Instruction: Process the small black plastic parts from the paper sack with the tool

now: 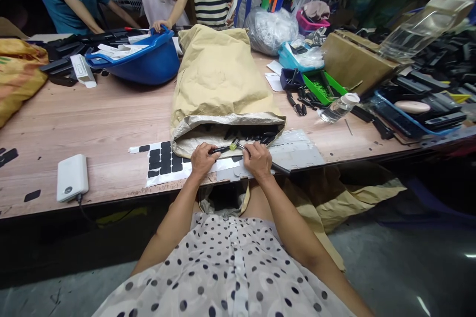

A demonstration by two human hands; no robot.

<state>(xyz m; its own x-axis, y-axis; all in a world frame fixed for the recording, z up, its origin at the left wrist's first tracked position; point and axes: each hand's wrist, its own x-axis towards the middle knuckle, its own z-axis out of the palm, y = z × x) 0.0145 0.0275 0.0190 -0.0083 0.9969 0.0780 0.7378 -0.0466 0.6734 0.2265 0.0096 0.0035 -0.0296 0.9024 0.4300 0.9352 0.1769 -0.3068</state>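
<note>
The person wears a lightweight, off-white garment [297,277], scattered with round, dark dots [259,296] that look black or navy. The dots vary slightly in size, and their spacing is loose. Faint, paler patches show in the cloth, which looks thin and softly gathered in places. A plain whitish placket [238,262] runs down the middle of the front. Both forearms [173,225] are bare, as are the left hand [203,159] and right hand [257,159].
</note>
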